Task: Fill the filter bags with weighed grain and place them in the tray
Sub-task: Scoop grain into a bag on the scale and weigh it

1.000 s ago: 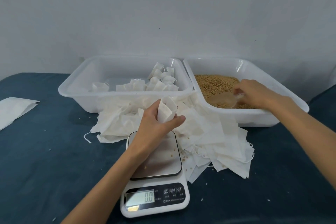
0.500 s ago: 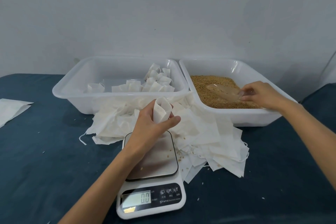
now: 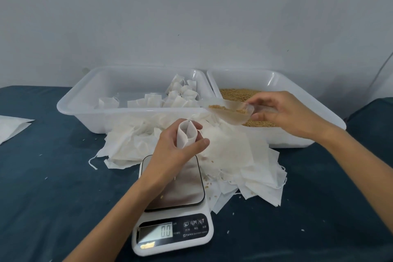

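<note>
Left hand (image 3: 176, 151) above the back edge of the scale (image 3: 173, 208), fingers (image 3: 204, 141) and thumb curled round an empty filter bag (image 3: 186, 135), mouth held open and facing up. Right hand (image 3: 285, 112) over the front rim of the grain tray (image 3: 325, 117), fingers pinching the handle of a clear plastic scoop (image 3: 227, 112); scoop partly loaded with grain (image 3: 221, 108), spout pointing left toward the bag, above and right of it, not touching. Scale platform bare apart from a few stray kernels, display reading 0.0. Loose pile of empty bags (image 3: 234, 155) on the counter (image 3: 53, 187) between scale and trays, drawstrings trailing, scattered kernels on top. Left tray (image 3: 70, 106) holding filled bags (image 3: 180, 95), clustered at its right end with a few more along the front wall. Right tray with a bed of brown grain (image 3: 240, 93), just beside the left tray, rims close or touching, cannot tell which. Flat white sheet or bag (image 3: 12, 127) at the far left edge of the counter, well apart from everything else. Thin cable (image 3: 382, 70) against the wall at the right edge.
</note>
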